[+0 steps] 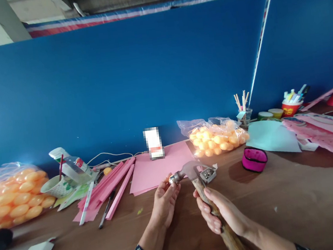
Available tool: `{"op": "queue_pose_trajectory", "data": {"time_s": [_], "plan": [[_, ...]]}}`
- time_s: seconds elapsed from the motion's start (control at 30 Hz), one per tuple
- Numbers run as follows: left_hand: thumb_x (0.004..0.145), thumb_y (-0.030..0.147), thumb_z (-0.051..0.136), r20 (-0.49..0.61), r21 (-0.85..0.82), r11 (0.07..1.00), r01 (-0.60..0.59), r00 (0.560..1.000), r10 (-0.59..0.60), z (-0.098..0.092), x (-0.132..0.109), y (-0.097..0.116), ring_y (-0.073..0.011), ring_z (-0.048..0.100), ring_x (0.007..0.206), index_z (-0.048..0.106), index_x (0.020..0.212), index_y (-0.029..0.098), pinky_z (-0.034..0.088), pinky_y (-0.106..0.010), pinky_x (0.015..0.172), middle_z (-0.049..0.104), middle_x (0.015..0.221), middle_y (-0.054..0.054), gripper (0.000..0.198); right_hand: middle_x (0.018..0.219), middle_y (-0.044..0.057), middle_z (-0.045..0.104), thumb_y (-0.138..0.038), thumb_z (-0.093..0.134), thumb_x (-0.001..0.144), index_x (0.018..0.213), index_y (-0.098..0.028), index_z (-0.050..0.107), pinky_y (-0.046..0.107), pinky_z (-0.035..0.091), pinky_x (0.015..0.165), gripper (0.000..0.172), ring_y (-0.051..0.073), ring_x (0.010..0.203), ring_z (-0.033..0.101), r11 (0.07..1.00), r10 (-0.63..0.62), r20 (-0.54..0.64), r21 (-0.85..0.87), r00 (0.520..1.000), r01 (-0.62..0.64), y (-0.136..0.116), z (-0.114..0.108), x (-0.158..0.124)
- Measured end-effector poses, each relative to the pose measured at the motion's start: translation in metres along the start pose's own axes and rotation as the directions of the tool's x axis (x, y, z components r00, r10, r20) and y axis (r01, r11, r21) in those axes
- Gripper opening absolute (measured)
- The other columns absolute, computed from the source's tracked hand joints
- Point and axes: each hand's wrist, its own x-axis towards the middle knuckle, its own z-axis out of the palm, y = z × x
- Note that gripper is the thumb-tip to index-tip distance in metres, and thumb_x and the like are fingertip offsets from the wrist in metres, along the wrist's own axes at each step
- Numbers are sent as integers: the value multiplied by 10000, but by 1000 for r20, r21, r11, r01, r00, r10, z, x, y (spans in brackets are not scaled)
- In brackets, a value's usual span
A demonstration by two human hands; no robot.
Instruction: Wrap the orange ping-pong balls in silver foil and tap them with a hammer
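In the middle of the view, my right hand [216,209] is wrapped round the wooden handle of a claw hammer [194,172], its metal head raised over the table. My left hand [165,203] pinches a small shiny object [172,179] between thumb and fingers; its kind is too small to tell. The hammer's striking face meets or nearly meets that object; I cannot tell which. Just behind the hammer head lies a small open box [210,175] with shiny metal bits, partly covered by the head.
Pink paper sheets [162,167] and pink strips [115,183] lie left of centre. Bags of orange balls stand at the left [21,197] and behind the hammer [216,137]. A magenta pouch [254,160] is to the right. A blue partition [137,76] closes the table's back.
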Motion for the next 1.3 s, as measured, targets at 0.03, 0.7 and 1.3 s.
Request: {"op": "queue_pose_trajectory", "data": {"time_s": [0.03,0.7,1.3], "plan": [[696,173,669,-2,-1,1000,0,1000,0,0,0,0,-158,578,987,594,1058,180,392,-298,947,631,1064,-69,370,618,-69,406,-438,394,874,915,-196,499,146,306,294,266,13,325,285,1000,3,-2,1,1000,-3,0,0,0],[702,167,661,-14,41,999,-34,999,35,-1,0,-2,-153,585,953,591,1044,176,408,-287,911,632,1031,-69,349,621,-67,406,-410,351,898,918,-199,497,145,306,294,257,12,327,289,1000,-13,8,-10,1000,13,-2,2,-1],[727,160,640,-14,33,999,-9,1000,9,-2,0,-3,-137,569,996,538,1161,194,368,-291,973,617,1089,-56,446,628,-60,410,-365,303,919,937,-191,498,146,312,296,262,12,333,297,1000,-17,9,-8,1000,17,1,-1,0]]}}
